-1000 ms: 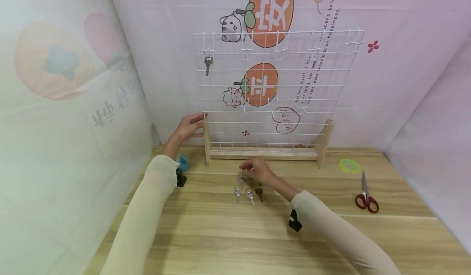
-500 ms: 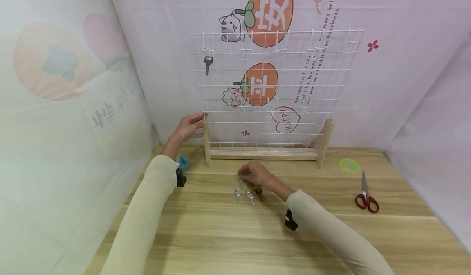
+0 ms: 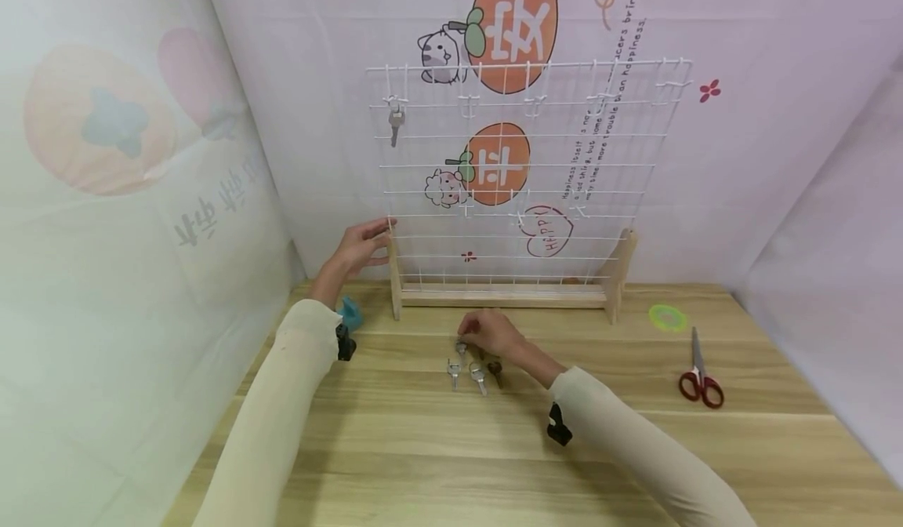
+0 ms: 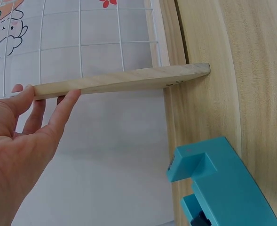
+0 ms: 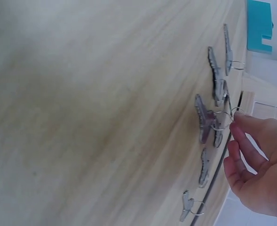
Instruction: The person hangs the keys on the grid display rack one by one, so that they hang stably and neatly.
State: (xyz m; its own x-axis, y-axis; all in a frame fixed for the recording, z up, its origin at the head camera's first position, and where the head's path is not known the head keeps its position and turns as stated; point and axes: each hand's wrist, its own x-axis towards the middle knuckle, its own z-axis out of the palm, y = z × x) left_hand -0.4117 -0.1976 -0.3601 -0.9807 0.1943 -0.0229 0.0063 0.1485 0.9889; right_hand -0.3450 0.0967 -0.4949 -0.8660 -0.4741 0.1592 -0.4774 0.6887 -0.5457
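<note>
1. Progress: it looks early. 1 key [image 3: 397, 121] hangs on the leftmost upper hook of the rack [image 3: 504, 296]; the 4 other upper hooks show no key, nor do the 3 small lower hooks.
2. Off the rack: at least 5 loose keys [image 3: 477, 378] lie in a cluster on the table [image 3: 423, 448], in front of the rack's base. Some are partly covered in the head view, so the count is not certain.
3. Right hand [image 5: 265, 160]: fingertips closed on a thin ring [image 5: 239, 110] at the edge of the cluster. Its key appears to be low among the others, not clear of them; the overlap hides which 1 it is.
4. Left hand [image 3: 363, 245]: grips the rack's left post [image 4: 129, 79] near its top, fingertips against the wood. How firmly, I cannot tell.
5. Writing: the backdrop [image 3: 317, 119] reads "HAPPY" inside a heart, and, running sideways, "Happiness itself", "bring" and "more trouble than happiness". 2 orange fruits bear what look like 安 and 平, turned on their sides. The left sheet's lettering [image 3: 219, 201] is too blurred to read.
6. Brands: none legible on the keys.
</note>
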